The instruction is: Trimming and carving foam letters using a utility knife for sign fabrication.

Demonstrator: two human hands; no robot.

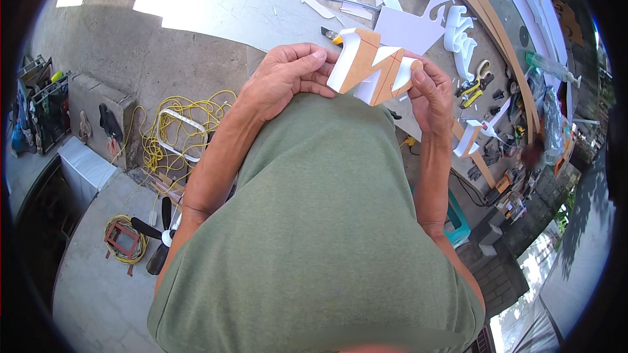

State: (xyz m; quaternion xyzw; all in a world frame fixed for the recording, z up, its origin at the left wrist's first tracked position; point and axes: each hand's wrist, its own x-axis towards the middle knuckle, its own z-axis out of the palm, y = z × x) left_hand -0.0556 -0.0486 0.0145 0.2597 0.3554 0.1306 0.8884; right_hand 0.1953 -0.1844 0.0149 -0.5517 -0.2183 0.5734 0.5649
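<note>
Held up over my lap at the table's near edge is a sign letter (362,59) with a brown face and white side walls. My right hand (432,95) pinches its right end, thumb on the brown face. On the other end, my left hand (288,78) has its curled fingers against the white wall, partly hidden behind it; the thumb lies apart from the face. Just behind the letter lies a yellow and black box cutter (331,34). Farther back are a white cut-out sheet (402,29), a pen (351,2) and several white scraps (317,6).
White shaped pieces (460,39), yellow-handled pliers (483,85) and long brown strips (502,39) lie on the table's right. A small white and brown piece (467,138) sits nearer. Yellow cord (154,147) tangles on the floor at left, beyond a black-bladed fan (167,237). A teal stool (460,222) stands at right.
</note>
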